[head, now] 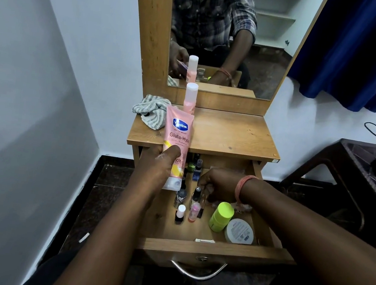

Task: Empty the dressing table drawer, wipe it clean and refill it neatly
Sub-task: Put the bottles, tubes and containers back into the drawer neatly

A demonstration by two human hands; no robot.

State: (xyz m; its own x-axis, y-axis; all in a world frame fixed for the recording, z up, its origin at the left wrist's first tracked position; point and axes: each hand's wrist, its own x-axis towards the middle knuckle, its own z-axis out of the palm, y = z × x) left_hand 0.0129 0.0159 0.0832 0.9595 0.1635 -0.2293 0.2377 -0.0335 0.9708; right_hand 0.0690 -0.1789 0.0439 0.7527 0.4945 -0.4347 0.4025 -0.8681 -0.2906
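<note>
Gripping pink tube (177,138), left hand (159,162)

Both arms are bare up to the elbow. The right wrist wears an orange thread band (243,188), wound round a few times. In the mirror (232,35), at twelve o'clock, the person wears a checked shirt (206,11) with rolled-up sleeves.

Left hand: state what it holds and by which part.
The left hand grips the pink lotion tube around its lower body, just above the white cap, thumb across the front.
</note>
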